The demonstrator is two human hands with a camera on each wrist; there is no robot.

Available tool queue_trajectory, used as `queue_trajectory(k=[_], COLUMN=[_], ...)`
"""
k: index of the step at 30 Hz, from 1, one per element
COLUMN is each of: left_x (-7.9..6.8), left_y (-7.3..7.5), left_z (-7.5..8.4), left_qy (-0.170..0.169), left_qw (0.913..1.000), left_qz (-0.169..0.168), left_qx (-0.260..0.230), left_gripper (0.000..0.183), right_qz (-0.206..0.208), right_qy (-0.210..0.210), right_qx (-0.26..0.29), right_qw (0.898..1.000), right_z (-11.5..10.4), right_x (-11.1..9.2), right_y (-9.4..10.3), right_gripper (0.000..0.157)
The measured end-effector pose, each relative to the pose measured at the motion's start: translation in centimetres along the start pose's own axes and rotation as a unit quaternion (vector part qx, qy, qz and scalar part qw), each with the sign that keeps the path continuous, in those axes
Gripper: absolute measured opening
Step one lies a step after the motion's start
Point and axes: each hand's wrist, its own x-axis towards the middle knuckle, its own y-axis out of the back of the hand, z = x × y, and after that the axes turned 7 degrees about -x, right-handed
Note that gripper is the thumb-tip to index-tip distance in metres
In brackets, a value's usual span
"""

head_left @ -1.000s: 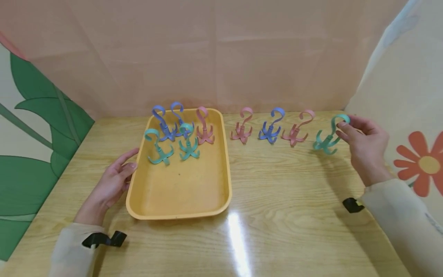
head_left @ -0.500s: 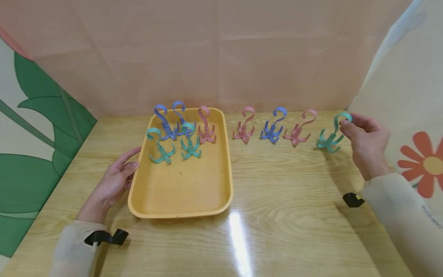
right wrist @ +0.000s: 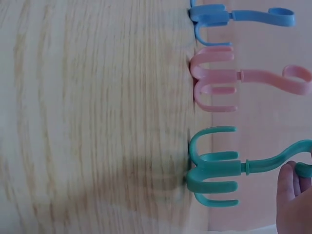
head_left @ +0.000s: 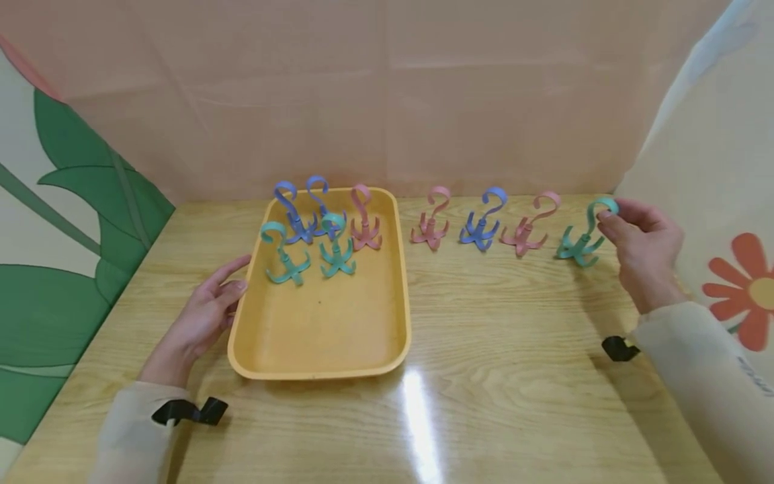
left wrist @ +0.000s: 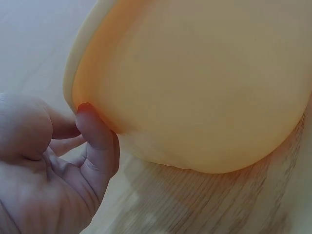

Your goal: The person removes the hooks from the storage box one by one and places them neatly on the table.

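At the right end of a row, my right hand (head_left: 647,252) pinches the curved top of a teal multi-prong hook hanger (head_left: 582,245). Its prongs meet the table in the right wrist view, where the fingers (right wrist: 292,190) reach in from the edge. To its left stand a pink hook hanger (head_left: 525,235), a blue one (head_left: 480,232) and another pink hook hanger (head_left: 431,228). My left hand (head_left: 202,316) grips the left side of a yellow tray (head_left: 320,375). In the left wrist view its curled fingers (left wrist: 95,134) lie at the tray's outer edge.
Inside the tray, blue hook hangers (head_left: 296,228), teal hook hangers (head_left: 337,259) and a pink hook hanger (head_left: 365,232) stand grouped toward the back. A pinkish backdrop (head_left: 387,101) rises behind the wooden table (head_left: 496,390). A flower-printed panel (head_left: 732,282) borders the right.
The head view has turned slightly left, so everything sits a little further right. Both hands keep their holds, and the hook hangers keep their places.
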Motion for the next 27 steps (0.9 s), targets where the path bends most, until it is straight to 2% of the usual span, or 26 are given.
queue_trajectory(k=[8,18,27], left_x=[0.07,0.06,0.05], left_y=[-0.13,-0.07,-0.02], left_z=[0.04,-0.11,-0.19], left_qy=[-0.014,-0.012,-0.017], left_qw=[0.9998,0.9999,0.9998], left_qz=[-0.009,0.001,-0.007], left_qx=[-0.013,-0.012,0.001], left_gripper=[0.057,0.057,0.059], right_qz=[-0.012,-0.041,-0.042], right_qy=[0.008,-0.005,-0.012], right_qx=[0.01,-0.017,-0.022], right_qw=[1.0,0.999,0.999], right_z=[0.07,-0.11,-0.27], right_x=[0.19,0.27,0.33], right_y=[0.34,0.6,0.69], right_gripper=[0.035,0.028,0.031])
